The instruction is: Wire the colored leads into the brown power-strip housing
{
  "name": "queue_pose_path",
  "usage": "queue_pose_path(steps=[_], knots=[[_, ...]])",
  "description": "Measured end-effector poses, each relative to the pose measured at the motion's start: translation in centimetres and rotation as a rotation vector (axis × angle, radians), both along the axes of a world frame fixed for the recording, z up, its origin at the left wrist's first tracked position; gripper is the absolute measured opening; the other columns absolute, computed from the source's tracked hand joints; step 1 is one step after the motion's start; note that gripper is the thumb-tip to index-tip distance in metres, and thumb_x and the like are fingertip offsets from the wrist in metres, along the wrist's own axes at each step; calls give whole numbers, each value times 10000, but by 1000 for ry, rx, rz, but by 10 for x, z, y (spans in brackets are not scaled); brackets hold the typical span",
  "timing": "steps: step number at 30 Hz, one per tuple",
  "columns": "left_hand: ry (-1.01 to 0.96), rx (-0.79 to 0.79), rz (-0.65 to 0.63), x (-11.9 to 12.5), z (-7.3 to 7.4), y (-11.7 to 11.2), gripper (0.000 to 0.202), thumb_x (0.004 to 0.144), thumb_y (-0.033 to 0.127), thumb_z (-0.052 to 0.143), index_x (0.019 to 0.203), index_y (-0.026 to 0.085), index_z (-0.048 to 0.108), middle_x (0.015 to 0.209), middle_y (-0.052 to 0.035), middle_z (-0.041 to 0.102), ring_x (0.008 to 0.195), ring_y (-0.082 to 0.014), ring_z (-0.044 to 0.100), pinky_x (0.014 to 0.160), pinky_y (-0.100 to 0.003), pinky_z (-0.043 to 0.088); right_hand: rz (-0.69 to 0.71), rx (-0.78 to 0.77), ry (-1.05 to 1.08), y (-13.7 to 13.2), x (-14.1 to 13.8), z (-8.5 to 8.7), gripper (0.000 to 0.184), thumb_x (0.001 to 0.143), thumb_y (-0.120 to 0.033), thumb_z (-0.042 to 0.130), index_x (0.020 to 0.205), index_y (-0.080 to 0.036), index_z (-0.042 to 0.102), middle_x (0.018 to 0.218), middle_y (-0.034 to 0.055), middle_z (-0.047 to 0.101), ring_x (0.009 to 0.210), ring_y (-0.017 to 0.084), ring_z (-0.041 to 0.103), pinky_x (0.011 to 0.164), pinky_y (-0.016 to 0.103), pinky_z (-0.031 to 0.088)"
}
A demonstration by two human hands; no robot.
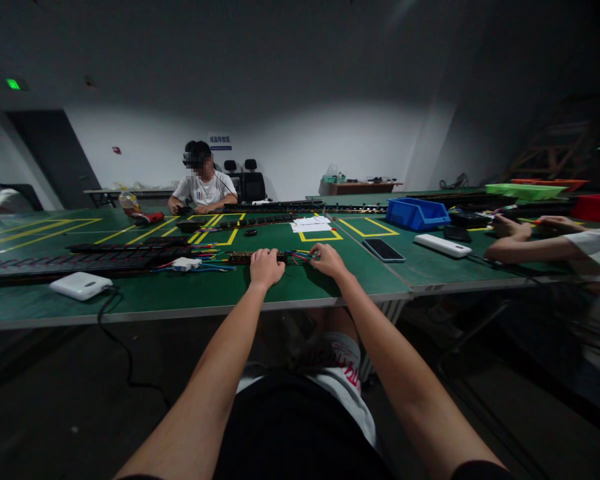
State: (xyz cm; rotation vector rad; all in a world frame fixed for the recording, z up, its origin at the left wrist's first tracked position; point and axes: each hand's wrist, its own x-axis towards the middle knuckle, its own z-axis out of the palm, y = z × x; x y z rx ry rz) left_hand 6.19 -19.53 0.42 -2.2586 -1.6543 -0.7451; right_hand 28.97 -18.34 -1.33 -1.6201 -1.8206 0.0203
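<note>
My left hand (266,265) lies curled over a long dark terminal strip (240,257) on the green table (330,287). My right hand (327,259) is at the strip's right end, its fingers pinched among red, blue and green wires (299,255). A white connector (186,264) with more coloured wires lies just left of the strip. Both arms reach straight out from my lap.
A white power bank (81,285) with a cable sits at the left, black strips (105,257) behind it. A phone (383,249), a white box (443,245) and a blue bin (417,213) lie to the right. One person sits opposite; another person's arms (525,243) rest at the right.
</note>
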Motion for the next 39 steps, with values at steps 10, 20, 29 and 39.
queue_pose_path(steps=[10, 20, 29, 39], knots=[[-9, 7, -9, 0, -1, 0, 354, 919, 290, 532, 1212, 173, 691, 1198, -145, 704, 1181, -311, 588, 1085, -458, 428, -58, 147, 49, 1, 2, 2, 138, 834, -190, 612, 940, -197, 700, 917, 46, 680, 882, 190, 602, 790, 280, 449], [-8, 4, -12, -1, -2, 2, 352, 931, 300, 520, 1216, 182, 689, 1213, -137, 703, 1190, -309, 590, 1094, -456, 430, -66, -1, 63, -4, 0, 4, 178, 881, -221, 613, 973, -234, 765, 975, 44, 775, 903, 194, 694, 776, 257, 468], [-11, -1, -3, 0, -1, 1, 345, 921, 296, 536, 1211, 185, 687, 1204, -138, 703, 1187, -310, 584, 1093, -454, 419, -72, -45, -67, -6, -3, 11, 361, 1002, -396, 506, 863, -211, 784, 910, 104, 774, 852, 205, 685, 701, 248, 415], [1, 9, 7, 1, 0, -2, 349, 916, 289, 531, 1209, 185, 691, 1195, -136, 706, 1175, -306, 585, 1077, -445, 427, -25, -18, -14, 2, 4, 1, 260, 897, -379, 716, 1102, -223, 754, 1007, 59, 729, 916, 186, 649, 749, 252, 432]])
